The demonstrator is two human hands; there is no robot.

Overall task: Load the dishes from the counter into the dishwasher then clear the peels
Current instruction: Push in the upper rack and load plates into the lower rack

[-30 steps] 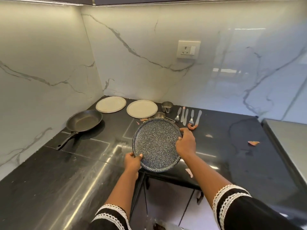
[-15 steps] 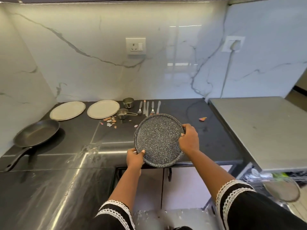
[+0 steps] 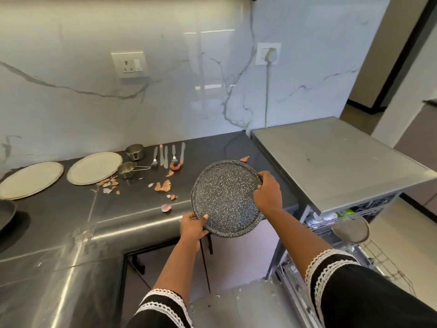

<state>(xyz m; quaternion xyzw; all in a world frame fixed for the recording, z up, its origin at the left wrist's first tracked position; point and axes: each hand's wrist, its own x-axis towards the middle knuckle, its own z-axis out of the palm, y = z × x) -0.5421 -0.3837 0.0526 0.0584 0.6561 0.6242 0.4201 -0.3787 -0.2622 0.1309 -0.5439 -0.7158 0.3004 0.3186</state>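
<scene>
1. Two hands hold a round, dark, speckled plate [image 3: 225,197] up in the air, past the near edge of the black counter [image 3: 71,209].
2. The left hand [image 3: 192,227] grips the near left rim, with its thumb on top of the plate.
3. The right hand [image 3: 268,194] grips the far right rim, with its fingers curled over the edge.
4. The plate is tilted, so its top face looks toward the camera.
5. On the far left of the counter lie two pale plates [image 3: 94,168], side by side.
6. Just right of them stand two small metal cups [image 3: 134,151], one behind the other.
7. Next to the cups, forks and knives [image 3: 168,156] lie in a row.
8. Pink and orange peels [image 3: 163,185] are scattered on the counter, between the pale plates and the dark plate.
9. A dark pan [image 3: 6,210] peeks in at the left edge.
10. On the right, the dishwasher [image 3: 331,162] is open, and its wire rack [image 3: 354,223] sticks out with some things inside.
</scene>
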